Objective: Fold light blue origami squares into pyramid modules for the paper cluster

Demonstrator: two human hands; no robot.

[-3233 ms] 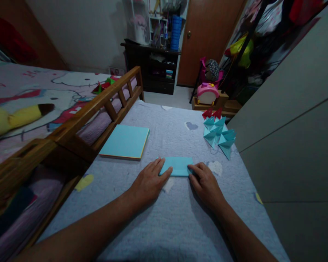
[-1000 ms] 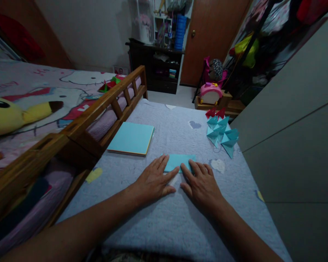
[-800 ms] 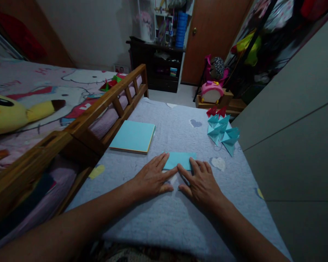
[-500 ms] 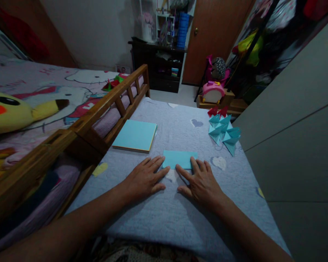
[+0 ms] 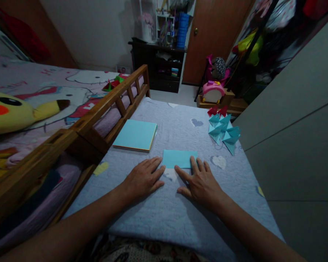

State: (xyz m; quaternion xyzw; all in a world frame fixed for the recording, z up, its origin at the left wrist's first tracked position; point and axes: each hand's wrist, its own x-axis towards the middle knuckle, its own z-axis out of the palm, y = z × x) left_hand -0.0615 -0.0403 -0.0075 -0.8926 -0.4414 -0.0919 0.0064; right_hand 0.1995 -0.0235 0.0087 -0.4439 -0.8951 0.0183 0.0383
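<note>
A light-blue sheet of paper (image 5: pixel 179 159), folded into a flat rectangle, lies on the cloth-covered surface (image 5: pixel 158 218). My right hand (image 5: pixel 202 180) rests with spread fingers on its right part and near edge. My left hand (image 5: pixel 144 178) lies flat just beside the paper's left end, fingers stretched out; whether a fingertip touches the corner I cannot tell. Farther left is a square stack of coloured paper (image 5: pixel 136 134) with a light-blue sheet on top. Folded light-blue paper pieces (image 5: pixel 221 129) stand at the right, with red folded pieces (image 5: pixel 218 111) behind them.
A wooden bed rail (image 5: pixel 109 102) runs along the left, with a yellow plush toy (image 5: pixel 16 112) on the bed beyond. A pale cabinet panel (image 5: pixel 297 138) borders the right side. A pink toy case (image 5: pixel 213 91) sits on boxes past the far edge.
My left hand has drawn slightly left, off the paper's left end. The right hand stays on the paper with almost no movement.
</note>
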